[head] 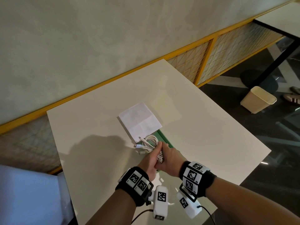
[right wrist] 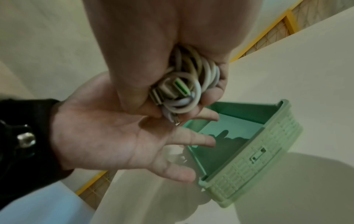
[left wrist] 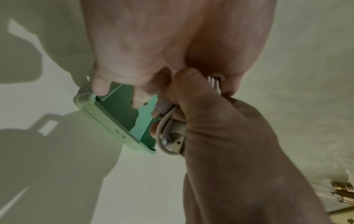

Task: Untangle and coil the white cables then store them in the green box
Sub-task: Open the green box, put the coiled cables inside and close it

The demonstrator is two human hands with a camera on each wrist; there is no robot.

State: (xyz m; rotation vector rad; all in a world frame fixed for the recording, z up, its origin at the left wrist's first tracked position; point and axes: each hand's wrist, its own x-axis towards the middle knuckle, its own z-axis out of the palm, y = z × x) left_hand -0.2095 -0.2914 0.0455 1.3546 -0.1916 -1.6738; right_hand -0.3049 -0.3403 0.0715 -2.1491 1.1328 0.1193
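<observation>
My right hand (head: 170, 158) grips a coiled bundle of white cables (head: 150, 143) just above the near end of the green box (head: 164, 139). The right wrist view shows my right hand (right wrist: 138, 68) wrapped round the cable loops (right wrist: 191, 78), with a green-tongued plug facing the camera. My left hand (right wrist: 134, 141) lies beside the bundle, palm up and fingers straight, over the green box (right wrist: 249, 159); its thumb is hidden. In the left wrist view my left hand (left wrist: 124, 68) hangs over the box (left wrist: 107, 118), next to my right hand (left wrist: 220, 136) and the cables (left wrist: 172, 131).
A folded white paper (head: 140, 122) covers the far part of the box. The box sits mid-table on the cream tabletop (head: 203, 127), whose right edge drops to a dark floor with a beige bin (head: 258, 99). A yellow-framed wall panel (head: 211, 52) runs behind.
</observation>
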